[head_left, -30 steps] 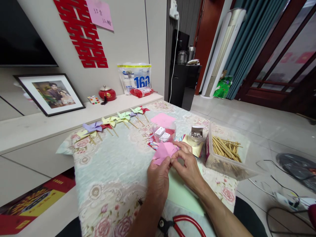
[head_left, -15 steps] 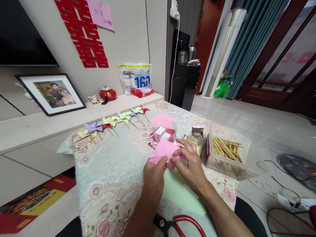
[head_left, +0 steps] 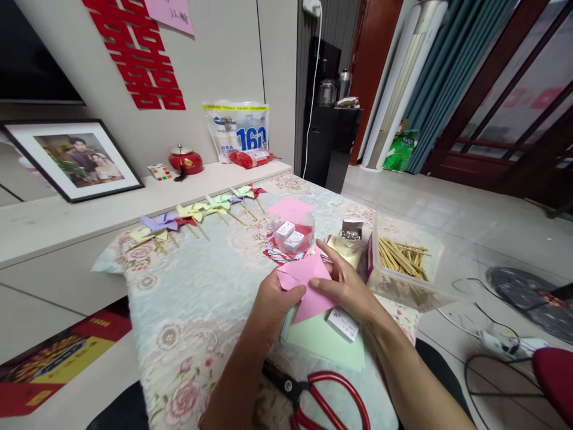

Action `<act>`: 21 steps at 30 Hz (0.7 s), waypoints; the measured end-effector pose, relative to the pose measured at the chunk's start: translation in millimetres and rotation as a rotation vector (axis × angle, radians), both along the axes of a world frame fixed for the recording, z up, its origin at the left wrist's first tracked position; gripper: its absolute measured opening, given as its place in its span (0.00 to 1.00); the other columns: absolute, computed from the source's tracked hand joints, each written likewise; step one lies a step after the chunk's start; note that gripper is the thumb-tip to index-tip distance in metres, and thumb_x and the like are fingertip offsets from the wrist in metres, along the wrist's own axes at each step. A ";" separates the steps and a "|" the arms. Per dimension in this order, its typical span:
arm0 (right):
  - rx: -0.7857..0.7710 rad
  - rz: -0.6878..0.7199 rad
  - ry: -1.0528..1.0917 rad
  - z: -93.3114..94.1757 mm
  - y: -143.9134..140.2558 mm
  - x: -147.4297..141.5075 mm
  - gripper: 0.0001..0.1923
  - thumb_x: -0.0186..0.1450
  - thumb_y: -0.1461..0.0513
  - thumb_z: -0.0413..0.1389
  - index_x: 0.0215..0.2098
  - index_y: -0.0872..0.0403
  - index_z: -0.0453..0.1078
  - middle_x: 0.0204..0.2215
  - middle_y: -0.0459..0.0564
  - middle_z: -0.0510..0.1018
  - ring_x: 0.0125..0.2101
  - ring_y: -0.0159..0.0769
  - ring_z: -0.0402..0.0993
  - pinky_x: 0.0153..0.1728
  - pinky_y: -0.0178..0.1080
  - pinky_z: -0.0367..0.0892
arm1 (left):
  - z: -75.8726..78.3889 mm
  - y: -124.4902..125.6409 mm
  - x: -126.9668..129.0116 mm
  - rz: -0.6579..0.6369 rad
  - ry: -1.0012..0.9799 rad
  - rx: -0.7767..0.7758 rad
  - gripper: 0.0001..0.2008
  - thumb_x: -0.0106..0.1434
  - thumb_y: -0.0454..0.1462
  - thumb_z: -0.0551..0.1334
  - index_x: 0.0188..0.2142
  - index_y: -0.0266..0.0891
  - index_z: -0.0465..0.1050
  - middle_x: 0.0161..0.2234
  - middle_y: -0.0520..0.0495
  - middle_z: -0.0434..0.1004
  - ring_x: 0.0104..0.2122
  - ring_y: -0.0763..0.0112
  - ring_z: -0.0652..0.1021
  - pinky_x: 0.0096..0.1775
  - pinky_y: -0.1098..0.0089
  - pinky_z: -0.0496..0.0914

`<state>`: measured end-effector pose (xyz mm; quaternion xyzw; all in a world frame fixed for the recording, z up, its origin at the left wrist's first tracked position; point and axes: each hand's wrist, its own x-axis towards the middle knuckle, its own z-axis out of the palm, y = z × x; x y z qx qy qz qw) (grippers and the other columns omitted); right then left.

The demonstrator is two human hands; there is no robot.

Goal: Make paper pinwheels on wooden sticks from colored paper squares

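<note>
Both hands, left hand [head_left: 274,298] and right hand [head_left: 347,289], pinch folded pink paper [head_left: 307,283] above the table [head_left: 201,286].

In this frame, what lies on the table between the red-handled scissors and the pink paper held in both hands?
In the head view, a stack of light green paper lies between the scissors and the pink paper, with a small white box on its right part.

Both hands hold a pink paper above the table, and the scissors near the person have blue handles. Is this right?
Not quite. In the head view, the scissors have red handles, not blue. The rest stands: the left hand and right hand both hold the pink paper above the table.
</note>
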<state>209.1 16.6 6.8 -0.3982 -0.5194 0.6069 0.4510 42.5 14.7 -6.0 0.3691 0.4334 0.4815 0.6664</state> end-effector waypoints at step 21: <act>0.138 -0.147 -0.169 -6.2 4.3 -5.8 0.50 0.53 0.69 0.59 0.71 0.50 0.50 0.44 0.49 0.80 0.36 0.38 0.77 0.37 0.38 0.72 | 1.7 -1.1 5.7 -0.005 -0.104 -0.025 0.26 0.47 0.31 0.71 0.48 0.35 0.74 0.38 0.40 0.85 0.34 0.59 0.83 0.40 0.63 0.75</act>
